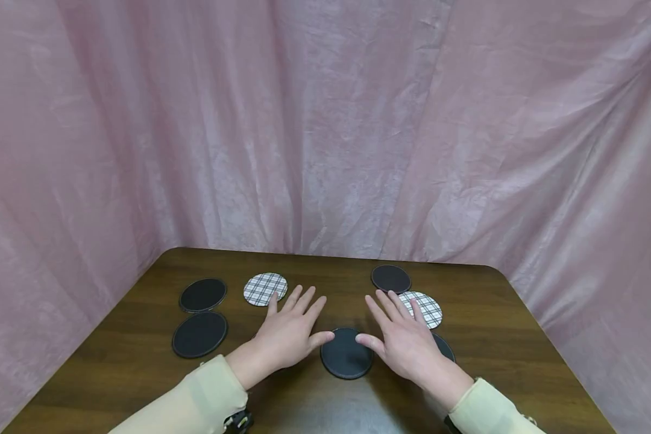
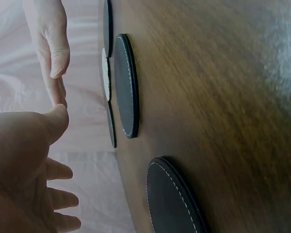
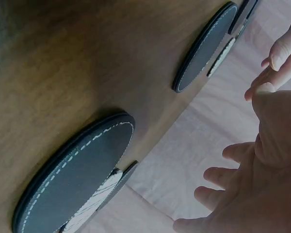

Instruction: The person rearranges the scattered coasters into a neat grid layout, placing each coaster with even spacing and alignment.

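Left hand (image 1: pixel 285 340) and right hand (image 1: pixel 407 343) show in the head view spread palm down above the table (image 1: pixel 336 274), fingers parted toward the far edge and thumbs turned inward. Between the thumbs lies the central black coaster (image 1: pixel 346 360), its upper rim overlapped by both thumb tips in this view; wood surrounds it, giving a broad open stretch toward the near side and another up between the hands. On the left, the back-left black coaster (image 1: pixel 203 295) and front-left black coaster (image 1: pixel 199 336) sit about rim to rim, with open wood out to the slanting left edge. The left plaid coaster (image 1: pixel 263 289) stands apart from that pair, its lower right rim crossed by the left little finger. Across the table, the back-right black coaster (image 1: pixel 391 278) adjoins the right plaid coaster (image 1: pixel 430 310), while the right hand mostly hides the front-right black coaster (image 1: pixel 445 348). Pink curtain (image 1: pixel 347 132) hangs beyond the far edge. From the left wrist, a gap separates the left hand from the table; the lower black coaster (image 2: pixel 170 206) is cut off by the frame. From the right wrist, the right hand is likewise raised and spread, with bare wood between the front-right black coaster and the central black coaster.
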`<state>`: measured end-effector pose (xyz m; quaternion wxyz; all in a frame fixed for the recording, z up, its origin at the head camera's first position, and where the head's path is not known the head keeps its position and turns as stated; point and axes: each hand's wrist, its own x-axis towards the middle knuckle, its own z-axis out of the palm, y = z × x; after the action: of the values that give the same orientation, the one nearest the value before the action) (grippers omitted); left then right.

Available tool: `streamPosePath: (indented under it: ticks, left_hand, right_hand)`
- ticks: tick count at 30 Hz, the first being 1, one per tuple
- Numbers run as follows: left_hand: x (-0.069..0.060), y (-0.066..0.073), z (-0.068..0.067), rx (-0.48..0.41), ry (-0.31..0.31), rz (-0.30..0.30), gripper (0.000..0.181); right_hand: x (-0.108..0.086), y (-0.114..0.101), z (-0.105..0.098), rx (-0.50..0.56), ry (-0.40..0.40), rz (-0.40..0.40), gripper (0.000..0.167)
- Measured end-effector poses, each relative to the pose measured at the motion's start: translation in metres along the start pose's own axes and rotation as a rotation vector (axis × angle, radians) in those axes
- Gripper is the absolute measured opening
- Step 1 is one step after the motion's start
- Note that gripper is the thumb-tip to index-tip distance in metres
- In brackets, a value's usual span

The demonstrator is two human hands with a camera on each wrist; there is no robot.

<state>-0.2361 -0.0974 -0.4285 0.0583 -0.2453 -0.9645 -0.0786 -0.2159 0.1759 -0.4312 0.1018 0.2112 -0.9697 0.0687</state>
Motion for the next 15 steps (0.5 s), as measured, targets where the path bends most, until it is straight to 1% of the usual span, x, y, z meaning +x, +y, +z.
streamPosePath:
  ticks: [4, 10, 15]
  left_hand:
    - [-0.003, 0.002, 0.001, -0.002, 0.009, 0.001, 0.076]
    - [-0.009, 0.003, 0.004, 0.011, 0.054, 0.013, 0.066]
    - [-0.013, 0.004, 0.003, -0.008, 0.052, 0.013, 0.063]
  right_hand:
    - [-0.005, -0.001, 0.0, 0.016, -0.003, 0.001, 0.082]
    - [-0.012, -0.002, -0.001, 0.058, -0.024, 0.02, 0.081]
    - [-0.017, -0.004, 0.0, 0.112, -0.01, 0.011, 0.079]
